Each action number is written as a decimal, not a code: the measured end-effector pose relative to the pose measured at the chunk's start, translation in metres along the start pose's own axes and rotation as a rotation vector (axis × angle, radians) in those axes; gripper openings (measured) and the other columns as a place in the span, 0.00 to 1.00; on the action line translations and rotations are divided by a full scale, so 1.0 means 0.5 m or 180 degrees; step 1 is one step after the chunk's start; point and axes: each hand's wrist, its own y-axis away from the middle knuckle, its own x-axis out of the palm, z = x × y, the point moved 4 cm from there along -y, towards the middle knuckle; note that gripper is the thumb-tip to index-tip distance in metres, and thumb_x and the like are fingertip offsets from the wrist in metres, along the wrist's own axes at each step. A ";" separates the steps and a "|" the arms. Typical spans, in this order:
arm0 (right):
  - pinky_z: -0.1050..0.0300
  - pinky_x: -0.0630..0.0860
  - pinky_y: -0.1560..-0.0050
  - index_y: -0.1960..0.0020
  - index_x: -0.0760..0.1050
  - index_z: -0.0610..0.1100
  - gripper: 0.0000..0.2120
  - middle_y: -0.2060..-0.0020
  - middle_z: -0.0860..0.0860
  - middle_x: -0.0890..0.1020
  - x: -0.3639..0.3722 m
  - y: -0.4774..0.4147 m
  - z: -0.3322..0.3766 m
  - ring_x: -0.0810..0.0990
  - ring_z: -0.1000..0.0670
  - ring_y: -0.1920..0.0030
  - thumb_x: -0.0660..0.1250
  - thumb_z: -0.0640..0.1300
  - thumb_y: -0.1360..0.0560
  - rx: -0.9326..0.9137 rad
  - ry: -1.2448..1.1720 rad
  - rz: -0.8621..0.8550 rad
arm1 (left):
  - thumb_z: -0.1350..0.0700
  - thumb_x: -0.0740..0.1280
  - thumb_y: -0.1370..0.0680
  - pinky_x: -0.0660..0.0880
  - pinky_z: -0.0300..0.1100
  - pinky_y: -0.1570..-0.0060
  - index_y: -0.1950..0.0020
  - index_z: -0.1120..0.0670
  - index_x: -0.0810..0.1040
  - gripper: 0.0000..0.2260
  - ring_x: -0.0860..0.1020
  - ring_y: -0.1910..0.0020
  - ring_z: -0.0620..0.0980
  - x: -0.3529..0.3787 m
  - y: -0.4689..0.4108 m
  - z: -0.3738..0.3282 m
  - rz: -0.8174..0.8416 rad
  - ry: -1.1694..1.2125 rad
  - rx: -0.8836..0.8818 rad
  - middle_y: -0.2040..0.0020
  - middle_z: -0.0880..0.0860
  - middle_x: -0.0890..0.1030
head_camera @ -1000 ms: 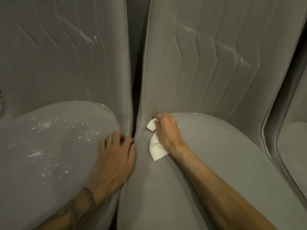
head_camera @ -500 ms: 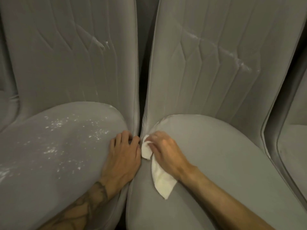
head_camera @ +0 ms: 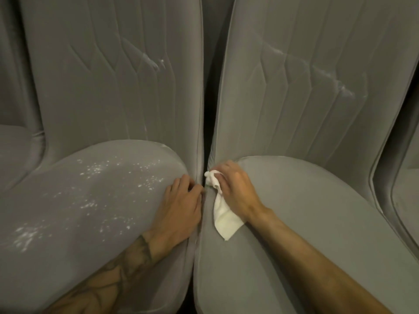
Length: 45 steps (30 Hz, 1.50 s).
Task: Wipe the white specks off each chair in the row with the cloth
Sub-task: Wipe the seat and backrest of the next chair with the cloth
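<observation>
Sliding back up to the seam, my right hand (head_camera: 235,191) curls its fingers on the cloth (head_camera: 226,218); my left hand (head_camera: 181,211) lies flat on the speckled seat (head_camera: 68,223), and I fear it may grind specks (head_camera: 95,168) in.

the white cloth (head_camera: 224,216) lies on the inner edge of the grey right chair (head_camera: 317,223) seat, its top bunched in the right hand (head_camera: 235,189) beside the gap, its flat tail trailing forward. white specks (head_camera: 102,171) scatter across the seat of the grey left chair (head_camera: 56,257), with a few on its backrest; a pale streak marks the right chair's backrest.
</observation>
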 end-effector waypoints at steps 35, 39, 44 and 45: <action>0.54 0.72 0.44 0.42 0.76 0.42 0.08 0.46 0.50 0.72 -0.056 0.009 -0.071 0.72 0.50 0.46 0.61 0.44 0.17 -0.1049 0.0452 -0.0097 | 0.45 0.62 0.18 0.75 0.54 0.44 0.31 0.58 0.72 0.21 0.74 0.41 0.59 -0.017 -0.188 -0.050 -0.1127 -0.0105 0.0226 0.34 0.58 0.73; 0.53 0.72 0.44 0.42 0.76 0.43 0.08 0.46 0.51 0.71 -0.161 -0.045 -0.172 0.72 0.48 0.45 0.62 0.42 0.19 -0.0531 0.0473 -0.0881 | 0.46 0.63 0.19 0.71 0.58 0.34 0.23 0.60 0.66 0.28 0.71 0.30 0.62 -0.039 -0.262 -0.084 -0.1521 -0.0204 0.0179 0.25 0.60 0.68; 0.61 0.69 0.44 0.43 0.77 0.40 0.07 0.47 0.50 0.71 -0.348 -0.102 -0.256 0.73 0.47 0.46 0.64 0.39 0.20 -0.0406 0.0783 -0.1829 | 0.49 0.63 0.16 0.67 0.59 0.28 0.20 0.59 0.62 0.28 0.67 0.26 0.64 -0.074 -0.365 -0.129 -0.1833 -0.0571 0.0378 0.21 0.61 0.63; 0.59 0.70 0.43 0.42 0.77 0.40 0.08 0.47 0.48 0.72 -0.387 -0.113 -0.267 0.73 0.46 0.46 0.64 0.39 0.20 -0.0424 0.0906 -0.2020 | 0.49 0.64 0.17 0.66 0.59 0.28 0.20 0.59 0.62 0.28 0.67 0.26 0.65 -0.085 -0.388 -0.135 -0.1916 -0.0601 0.0358 0.21 0.62 0.63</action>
